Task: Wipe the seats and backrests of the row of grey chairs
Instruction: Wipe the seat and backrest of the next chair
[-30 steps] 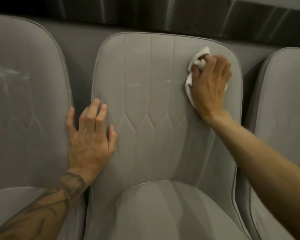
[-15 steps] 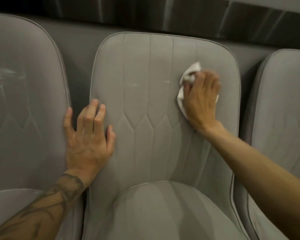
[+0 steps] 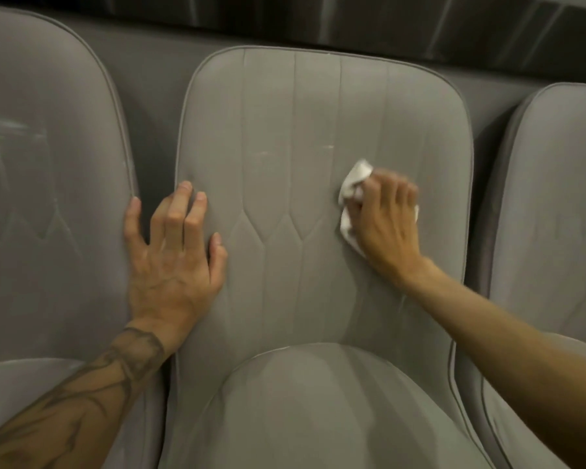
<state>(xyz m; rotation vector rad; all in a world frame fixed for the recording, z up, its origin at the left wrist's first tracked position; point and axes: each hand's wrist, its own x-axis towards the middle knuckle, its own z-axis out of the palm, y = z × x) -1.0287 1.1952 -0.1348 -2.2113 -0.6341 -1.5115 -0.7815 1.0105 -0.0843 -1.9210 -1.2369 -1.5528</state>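
Observation:
Three grey padded chairs stand side by side. The middle chair's backrest (image 3: 285, 137) fills the centre, with its seat (image 3: 318, 411) below. My right hand (image 3: 383, 225) presses a crumpled white cloth (image 3: 352, 184) against the right half of that backrest, about mid-height; most of the cloth is hidden under the palm. My left hand (image 3: 173, 262) lies flat with fingers spread on the backrest's left edge, the little finger reaching toward the left chair (image 3: 48, 198). The right chair (image 3: 555, 214) is partly cut off by the frame.
A dark wall with a glossy panel (image 3: 352, 25) runs behind the chair tops. Narrow dark gaps separate the chairs. Pale smear marks show on the left chair's backrest (image 3: 11, 130).
My right hand has slid the cloth down and leftward from the backrest's upper right corner to its middle. My left hand has stayed in place.

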